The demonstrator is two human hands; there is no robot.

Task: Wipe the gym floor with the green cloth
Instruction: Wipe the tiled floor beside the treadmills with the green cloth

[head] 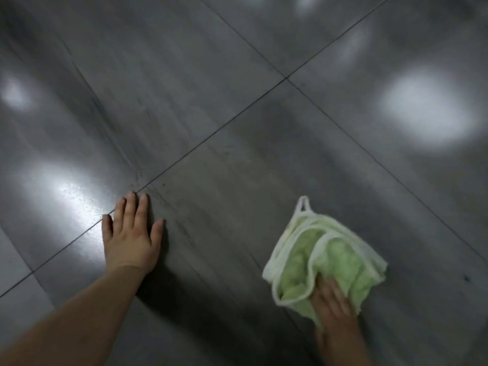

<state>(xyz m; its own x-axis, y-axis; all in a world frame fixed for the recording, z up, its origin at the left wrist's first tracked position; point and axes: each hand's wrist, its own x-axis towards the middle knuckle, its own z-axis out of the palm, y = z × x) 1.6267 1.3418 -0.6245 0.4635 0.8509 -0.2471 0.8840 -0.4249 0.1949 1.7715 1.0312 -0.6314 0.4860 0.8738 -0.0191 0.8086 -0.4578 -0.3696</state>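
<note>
The gym floor [224,143] is made of large glossy grey tiles with thin dark joints. A crumpled green cloth [335,257] with a pale hem and a small hanging loop lies on the floor at the lower right. My right hand [332,305] rests on the near edge of the cloth, fingers pushed into its folds, pressing it to the tile. My left hand [132,239] lies flat on the floor at the lower left, fingers spread, holding nothing, well apart from the cloth.
Bright light reflections show on the tiles at the left [66,191] and at the right [427,107]. A small dark speck [466,279] sits on the tile right of the cloth. Tile joints cross near the upper middle [286,79].
</note>
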